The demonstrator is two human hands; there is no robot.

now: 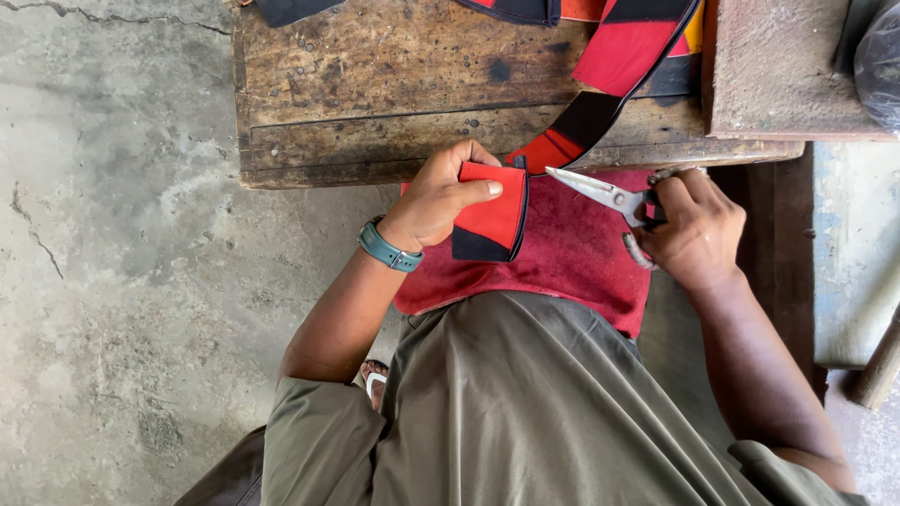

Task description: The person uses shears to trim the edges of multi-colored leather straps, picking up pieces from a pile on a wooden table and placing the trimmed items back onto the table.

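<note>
My left hand (441, 199) grips a folded red and black piece (492, 220), thumb pressed on its red face. A long red and black strap (600, 89) runs from that piece up over the wooden bench. My right hand (694, 230) holds metal scissors (595, 190) by the handles. The blades are a little apart and point left, their tips close to where the strap meets the held piece. A teal watch (386, 248) sits on my left wrist.
A worn wooden bench (375, 84) spans the top, with more black and red fabric along its far edge. A red cloth (572, 258) lies over my lap. Concrete floor (122, 234) fills the left. A wooden handle (879, 370) leans at the right edge.
</note>
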